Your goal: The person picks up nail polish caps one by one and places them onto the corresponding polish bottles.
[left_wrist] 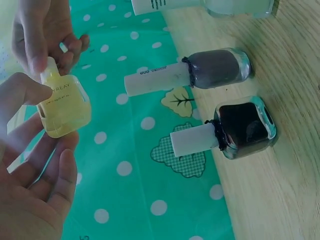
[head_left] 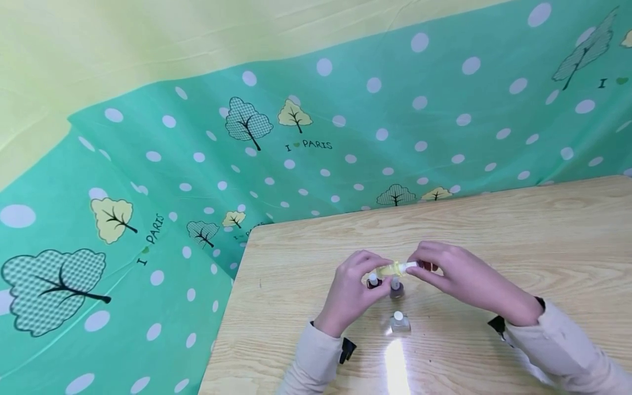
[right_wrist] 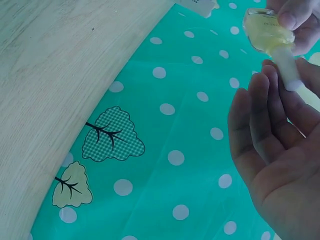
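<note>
Between my two hands is a nail polish bottle (left_wrist: 67,107) of yellow see-through polish with a white cap (right_wrist: 286,70). My left hand (head_left: 353,286) pinches the glass body between thumb and fingers. On the other side, my right hand (head_left: 451,270) holds the white cap, its fingers bent around it. The bottle is tilted nearly on its side above the table, the cap toward my right hand. Just below stand a dark nail polish bottle (left_wrist: 245,127) and a grey-purple one (left_wrist: 220,69), both white-capped. Nearer me is a clear-looking nail polish bottle (head_left: 400,322).
The wooden table (head_left: 286,274) spreads under both hands, with a bright light reflection near its front. A green dotted cloth (head_left: 345,159) with tree prints hangs behind the table and along its left side.
</note>
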Demonstrator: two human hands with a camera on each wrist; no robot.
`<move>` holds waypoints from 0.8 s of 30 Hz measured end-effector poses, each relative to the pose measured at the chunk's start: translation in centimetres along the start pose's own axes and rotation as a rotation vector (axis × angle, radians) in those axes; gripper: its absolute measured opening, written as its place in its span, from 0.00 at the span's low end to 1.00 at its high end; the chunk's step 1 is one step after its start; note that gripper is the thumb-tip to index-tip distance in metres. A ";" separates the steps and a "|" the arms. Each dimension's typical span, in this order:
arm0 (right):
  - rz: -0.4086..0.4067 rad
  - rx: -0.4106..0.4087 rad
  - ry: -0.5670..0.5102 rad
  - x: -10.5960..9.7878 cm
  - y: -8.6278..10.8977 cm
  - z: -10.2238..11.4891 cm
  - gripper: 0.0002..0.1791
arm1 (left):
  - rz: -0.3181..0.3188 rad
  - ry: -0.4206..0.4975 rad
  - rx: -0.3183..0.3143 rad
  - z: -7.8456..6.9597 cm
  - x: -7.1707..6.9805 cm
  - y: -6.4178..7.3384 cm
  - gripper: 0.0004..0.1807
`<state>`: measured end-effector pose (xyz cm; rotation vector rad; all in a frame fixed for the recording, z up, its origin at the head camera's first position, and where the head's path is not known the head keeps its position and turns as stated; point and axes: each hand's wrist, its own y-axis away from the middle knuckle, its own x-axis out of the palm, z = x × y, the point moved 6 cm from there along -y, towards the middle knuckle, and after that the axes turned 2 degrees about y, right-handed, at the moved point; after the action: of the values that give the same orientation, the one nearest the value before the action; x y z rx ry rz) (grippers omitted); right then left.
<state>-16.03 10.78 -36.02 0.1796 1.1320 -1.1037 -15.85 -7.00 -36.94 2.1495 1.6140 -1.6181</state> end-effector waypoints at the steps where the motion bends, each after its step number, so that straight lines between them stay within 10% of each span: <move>1: 0.003 0.002 0.005 0.0 0.0 0.0 0.06 | 0.002 0.003 0.004 -0.1 0.0 0.0 0.13; 24: 0.032 -0.069 0.009 0.4 0.7 0.4 0.12 | 0.019 0.016 -0.026 0.4 0.5 1.2 0.13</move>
<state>-15.27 10.64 -36.41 0.1478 1.1696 -1.0352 -15.36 -7.46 -38.09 2.1639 1.6045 -1.5693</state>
